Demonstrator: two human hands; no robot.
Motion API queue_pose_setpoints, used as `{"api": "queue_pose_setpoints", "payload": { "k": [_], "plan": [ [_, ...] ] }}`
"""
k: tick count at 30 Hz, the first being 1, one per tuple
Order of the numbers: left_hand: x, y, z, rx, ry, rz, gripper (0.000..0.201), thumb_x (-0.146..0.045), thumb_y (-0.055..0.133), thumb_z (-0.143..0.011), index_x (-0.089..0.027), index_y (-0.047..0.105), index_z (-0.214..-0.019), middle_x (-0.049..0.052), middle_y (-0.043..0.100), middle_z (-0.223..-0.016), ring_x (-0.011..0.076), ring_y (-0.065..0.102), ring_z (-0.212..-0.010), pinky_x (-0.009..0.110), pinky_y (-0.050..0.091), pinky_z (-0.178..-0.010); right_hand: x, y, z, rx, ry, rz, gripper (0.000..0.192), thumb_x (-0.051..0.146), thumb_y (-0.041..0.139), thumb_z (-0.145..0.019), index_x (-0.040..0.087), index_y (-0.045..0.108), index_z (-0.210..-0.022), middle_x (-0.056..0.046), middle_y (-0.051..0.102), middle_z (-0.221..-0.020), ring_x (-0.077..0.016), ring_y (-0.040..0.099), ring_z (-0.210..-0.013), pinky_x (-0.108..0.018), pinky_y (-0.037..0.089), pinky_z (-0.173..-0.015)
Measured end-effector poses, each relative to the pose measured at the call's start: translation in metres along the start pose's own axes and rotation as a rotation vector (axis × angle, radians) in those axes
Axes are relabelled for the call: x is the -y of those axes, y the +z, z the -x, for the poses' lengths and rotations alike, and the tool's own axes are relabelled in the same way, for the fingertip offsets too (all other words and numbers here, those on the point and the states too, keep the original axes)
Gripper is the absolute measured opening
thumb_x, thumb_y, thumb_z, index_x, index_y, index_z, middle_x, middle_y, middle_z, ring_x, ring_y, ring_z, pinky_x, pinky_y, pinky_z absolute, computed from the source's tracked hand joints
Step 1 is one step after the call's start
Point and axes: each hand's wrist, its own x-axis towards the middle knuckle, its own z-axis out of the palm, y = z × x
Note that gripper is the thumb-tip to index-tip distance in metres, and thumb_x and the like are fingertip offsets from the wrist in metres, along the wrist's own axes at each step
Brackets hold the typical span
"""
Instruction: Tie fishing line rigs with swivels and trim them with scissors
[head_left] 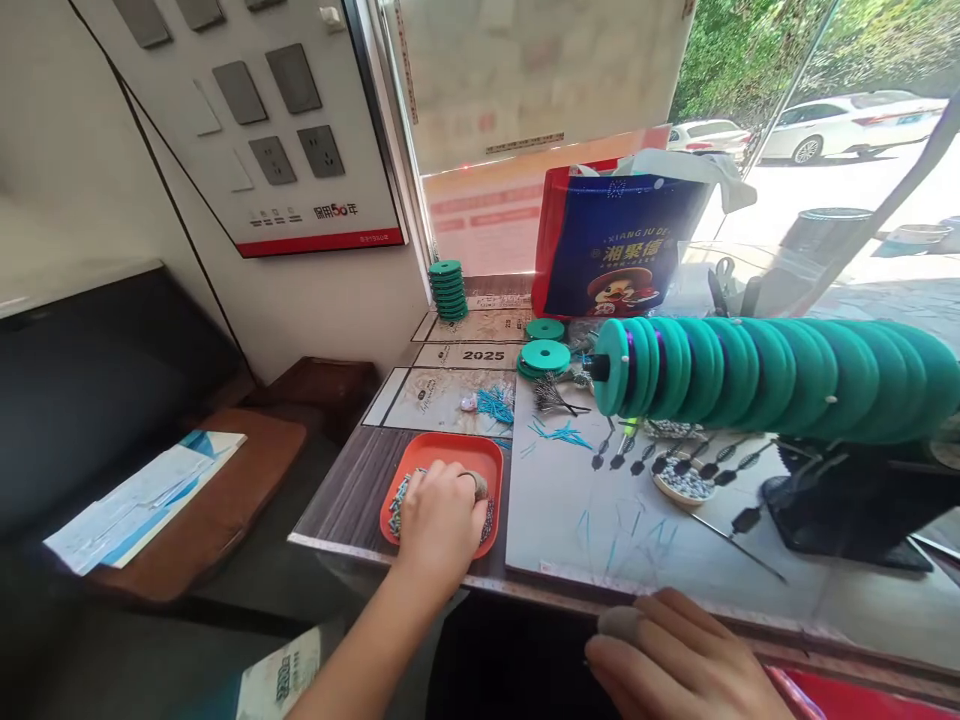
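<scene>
Right hand (686, 660) curls at bench's (349, 492) front edge, left hand (441, 515) bunches in orange tray (476, 455), holds hidden; rim pressure could tip it.

Tray (442, 454) left of bowl (670, 494), bag (626, 235) behind.

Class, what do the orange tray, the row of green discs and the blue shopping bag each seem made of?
Orange tray: probably smooth plastic, given its even colour and rounded corners.
Row of green discs: likely matt foam, with soft, rounded edges.
Blue shopping bag: perhaps laminated fabric or plastic; its printed face looks smooth.
</scene>
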Motion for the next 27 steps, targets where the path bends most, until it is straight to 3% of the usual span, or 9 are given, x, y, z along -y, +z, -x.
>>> {"api": "queue_pose_setpoints", "payload": {
  "k": [7, 12, 14, 17, 19, 21, 23, 27],
  "plan": [
    [-0.006, 0.005, -0.001, -0.016, -0.011, -0.007, 0.019, -0.018, 0.046, -0.081, -0.02, 0.062, -0.072, 0.006, 0.063, -0.079, 0.0232, 0.055, -0.084, 0.04, 0.039, -0.08, 0.003, 0.008, 0.0, -0.012, 0.02, -0.007, 0.025, 0.001, 0.04, -0.079, 0.019, 0.051, -0.065, 0.002, 0.048, -0.05, -0.0107, 0.043, -0.045, -0.025, 0.029, -0.051],
    [0.004, -0.003, 0.003, -0.068, -0.056, 0.076, 0.02, -0.018, 0.041, -0.083, -0.016, 0.06, -0.078, 0.008, 0.063, -0.087, 0.0234, 0.056, -0.087, 0.04, 0.041, -0.081, 0.003, 0.017, 0.005, -0.078, 0.119, -0.075, 0.024, 0.007, 0.039, -0.083, 0.019, 0.052, -0.067, 0.001, 0.049, -0.052, -0.012, 0.041, -0.047, -0.026, 0.027, -0.052],
    [0.011, -0.009, 0.016, -0.12, -0.108, 0.244, 0.02, -0.022, 0.038, -0.086, -0.016, 0.057, -0.086, 0.007, 0.063, -0.09, 0.0195, 0.058, -0.086, 0.034, 0.044, -0.079, 0.003, 0.016, 0.007, -0.051, 0.165, -0.121, 0.02, 0.007, 0.041, -0.082, 0.019, 0.054, -0.071, 0.0, 0.052, -0.057, -0.0122, 0.044, -0.05, -0.025, 0.029, -0.054],
    [0.013, -0.009, 0.046, -0.177, -0.238, 1.025, 0.018, -0.035, 0.054, -0.079, -0.017, 0.057, -0.081, 0.002, 0.063, -0.078, 0.014, 0.06, -0.078, 0.024, 0.048, -0.075, 0.005, 0.011, 0.009, 0.033, 0.192, -0.164, 0.016, 0.006, 0.045, -0.08, 0.018, 0.056, -0.077, -0.001, 0.056, -0.062, -0.0125, 0.049, -0.055, -0.025, 0.034, -0.057],
    [0.007, -0.001, 0.066, -0.177, -0.361, 1.311, 0.02, -0.035, 0.064, -0.071, -0.016, 0.058, -0.074, 0.0, 0.064, -0.068, 0.0122, 0.061, -0.068, 0.02, 0.05, -0.07, 0.007, 0.008, 0.01, 0.029, 0.182, -0.166, 0.016, 0.007, 0.046, -0.08, 0.018, 0.057, -0.078, -0.001, 0.056, -0.062, -0.0126, 0.05, -0.055, -0.025, 0.035, -0.056],
    [-0.004, 0.01, 0.082, -0.212, -0.485, 1.447, 0.024, -0.034, 0.072, -0.063, -0.014, 0.061, -0.07, 0.002, 0.066, -0.065, 0.0125, 0.062, -0.065, 0.019, 0.051, -0.067, 0.009, 0.005, 0.011, 0.023, 0.179, -0.165, 0.016, 0.008, 0.046, -0.08, 0.018, 0.057, -0.078, -0.001, 0.057, -0.061, -0.0127, 0.05, -0.055, -0.026, 0.036, -0.057],
    [-0.016, 0.021, 0.091, -0.328, -0.617, 1.526, 0.028, -0.032, 0.077, -0.056, -0.015, 0.061, -0.072, 0.0, 0.066, -0.064, 0.0119, 0.063, -0.064, 0.016, 0.051, -0.065, 0.011, 0.001, 0.011, 0.009, 0.185, -0.164, 0.016, 0.008, 0.046, -0.08, 0.019, 0.058, -0.078, -0.001, 0.058, -0.063, -0.013, 0.051, -0.055, -0.026, 0.037, -0.057],
    [-0.025, 0.032, 0.097, -0.486, -0.706, 1.57, 0.04, -0.033, 0.079, -0.052, -0.018, 0.059, -0.083, -0.004, 0.064, -0.06, 0.0104, 0.064, -0.062, 0.013, 0.051, -0.064, 0.014, -0.004, 0.009, -0.008, 0.157, -0.13, 0.013, 0.009, 0.048, -0.079, 0.018, 0.057, -0.078, -0.001, 0.058, -0.061, -0.0131, 0.051, -0.054, -0.025, 0.037, -0.055]
  ]
}}
